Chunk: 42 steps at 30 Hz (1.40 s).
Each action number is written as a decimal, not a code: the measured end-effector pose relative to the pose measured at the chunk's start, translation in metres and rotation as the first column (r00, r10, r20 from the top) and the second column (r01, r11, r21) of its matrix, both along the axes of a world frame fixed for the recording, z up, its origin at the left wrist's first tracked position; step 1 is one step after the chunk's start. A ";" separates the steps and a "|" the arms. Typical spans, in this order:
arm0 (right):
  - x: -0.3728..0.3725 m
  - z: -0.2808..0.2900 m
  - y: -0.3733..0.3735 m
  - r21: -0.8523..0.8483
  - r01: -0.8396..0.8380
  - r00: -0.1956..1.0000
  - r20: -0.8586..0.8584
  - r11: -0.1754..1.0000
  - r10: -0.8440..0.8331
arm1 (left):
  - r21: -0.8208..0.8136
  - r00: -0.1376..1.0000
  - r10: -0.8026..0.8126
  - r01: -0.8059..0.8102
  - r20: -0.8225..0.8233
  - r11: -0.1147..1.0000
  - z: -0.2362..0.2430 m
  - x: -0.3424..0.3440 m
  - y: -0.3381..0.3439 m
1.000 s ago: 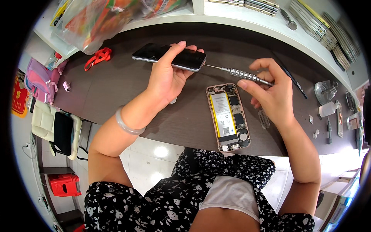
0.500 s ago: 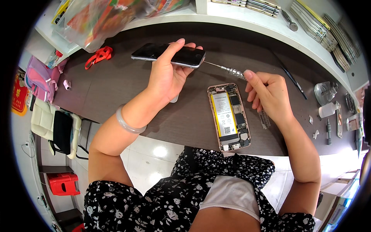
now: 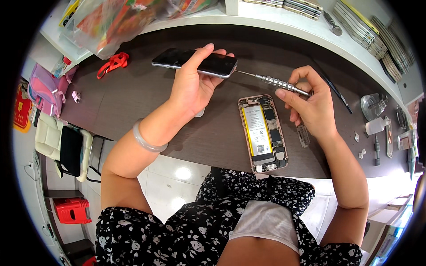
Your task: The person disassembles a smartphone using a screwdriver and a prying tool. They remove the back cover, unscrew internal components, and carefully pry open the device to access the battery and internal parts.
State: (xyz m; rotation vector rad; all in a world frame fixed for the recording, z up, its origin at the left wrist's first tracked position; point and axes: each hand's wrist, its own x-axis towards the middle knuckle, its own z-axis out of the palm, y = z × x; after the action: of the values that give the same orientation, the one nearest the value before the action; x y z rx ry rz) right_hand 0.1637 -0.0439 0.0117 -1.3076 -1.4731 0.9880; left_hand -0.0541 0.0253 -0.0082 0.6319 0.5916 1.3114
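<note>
The left hand (image 3: 191, 88) is closed round a dark phone (image 3: 218, 65), thumb across the screen, fingertips at the far edge; the phone extends past the grip on both sides, above the table (image 3: 208, 139). The right hand (image 3: 314, 104) pinches the rear of a screwdriver (image 3: 279, 83), whose tip meets the phone's right end. An opened phone (image 3: 263, 133) lies below the screwdriver.

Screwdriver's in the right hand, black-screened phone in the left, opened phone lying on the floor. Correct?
Not the floor: the head view shows the opened phone lying on the table. The screwdriver is in the right hand, the black-screened phone in the left hand.
</note>
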 end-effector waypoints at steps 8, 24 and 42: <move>0.004 -0.005 0.003 -0.114 -0.009 1.000 0.018 0.993 0.011 | -0.010 1.000 0.006 -0.005 0.008 1.000 0.000 -0.001 0.001; 0.005 0.003 0.003 -0.185 0.021 1.000 0.021 0.982 -0.017 | -0.039 1.000 -0.017 0.017 -0.010 0.999 0.002 0.001 -0.001; 0.009 -0.004 0.003 0.008 -0.017 0.985 0.174 1.000 0.015 | -0.038 1.000 -0.016 0.016 0.008 0.999 0.003 0.000 0.000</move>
State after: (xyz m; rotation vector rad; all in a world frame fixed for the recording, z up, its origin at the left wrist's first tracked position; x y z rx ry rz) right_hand 0.1722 -0.0413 0.0081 -1.4064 -1.6200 0.8943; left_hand -0.0542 0.0249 -0.0053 0.5990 0.6029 1.2846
